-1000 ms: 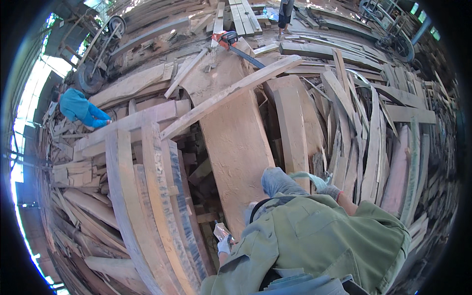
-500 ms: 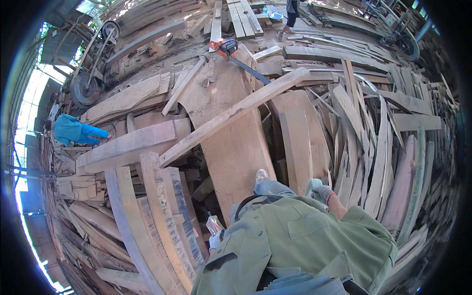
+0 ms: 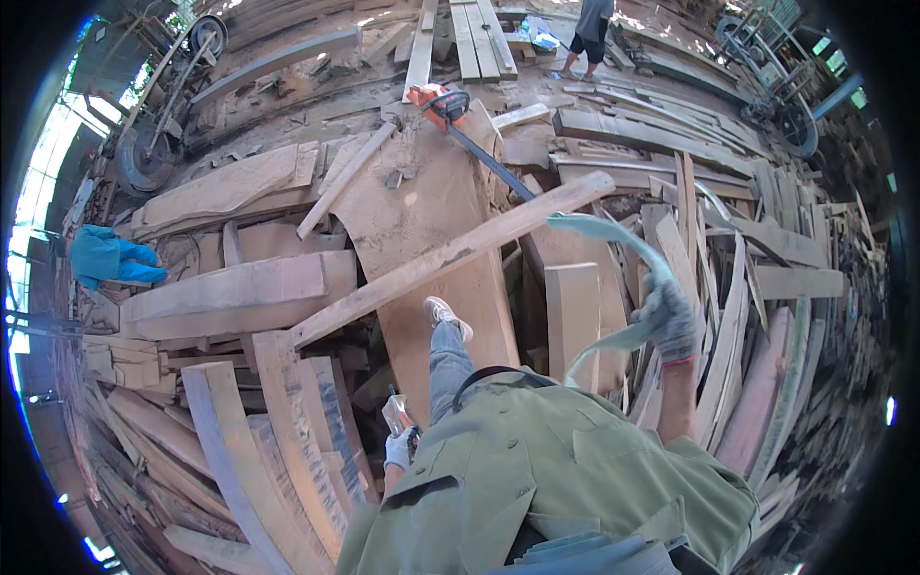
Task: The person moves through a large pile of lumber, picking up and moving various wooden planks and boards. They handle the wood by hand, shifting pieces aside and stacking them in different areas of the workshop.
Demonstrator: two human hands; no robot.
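Note:
My right hand (image 3: 667,321), in a grey work glove, is raised to the right of my body. Its fingers are closed round a limp pale green cloth strip (image 3: 613,230), whose ends swing out above and below the fist. Down by my left side, my gloved left hand (image 3: 399,450) grips a small clear device with red parts (image 3: 396,416) and a thin tip; its exact kind is unclear. One foot is forward on a wide thick plank (image 3: 402,331). A long narrow beam (image 3: 450,255) lies slantwise across that plank.
An orange chainsaw (image 3: 443,105) rests at the plank's far end, bar pointing right. Stacked timber (image 3: 230,292) and loose slats (image 3: 733,316) lie on both sides, with dark gaps between. One person in blue (image 3: 115,257) is at left, another (image 3: 589,38) far ahead.
My right hand has lifted from beside my hip, swinging the green strip up and outward. My foot has stepped forward. The far person has come further into view.

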